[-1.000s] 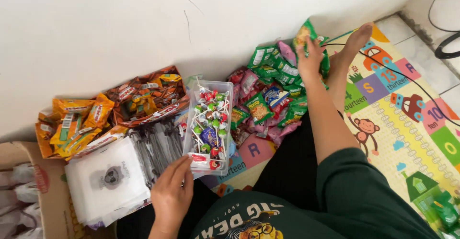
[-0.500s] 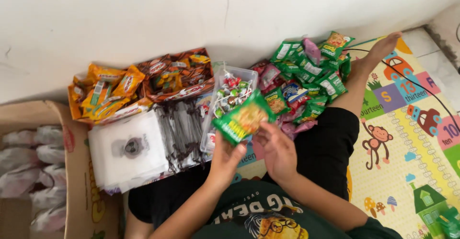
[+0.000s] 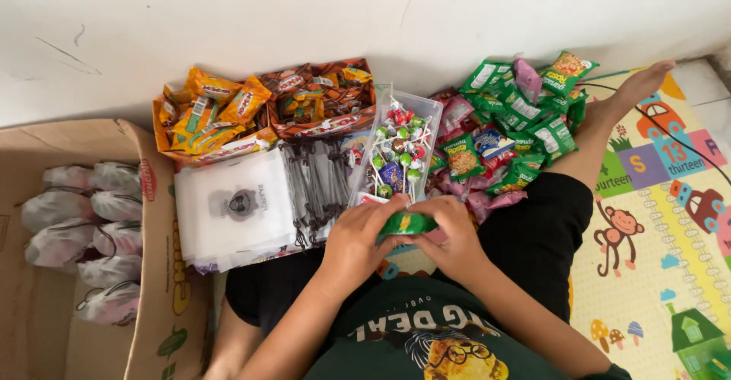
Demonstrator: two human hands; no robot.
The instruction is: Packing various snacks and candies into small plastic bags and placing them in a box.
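Both the left hand (image 3: 356, 237) and right hand (image 3: 449, 235) are closing their grip on the green snack packet (image 3: 407, 224) just below the lollipop tub (image 3: 400, 151), best pressed evenly to avoid crushing it.

- The green snack packet (image 3: 409, 224), lately held up flat over the clear lollipop tub (image 3: 398, 151), now sits lower, squeezed between left hand (image 3: 358, 239) and right hand (image 3: 454, 239).

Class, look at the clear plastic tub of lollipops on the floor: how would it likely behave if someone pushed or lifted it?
The tub looks rigid, so it would probably slide as one piece. It has no lid and the lollipops lie loose, sticks poking up, so tilting it would likely spill them. It seems fairly light.
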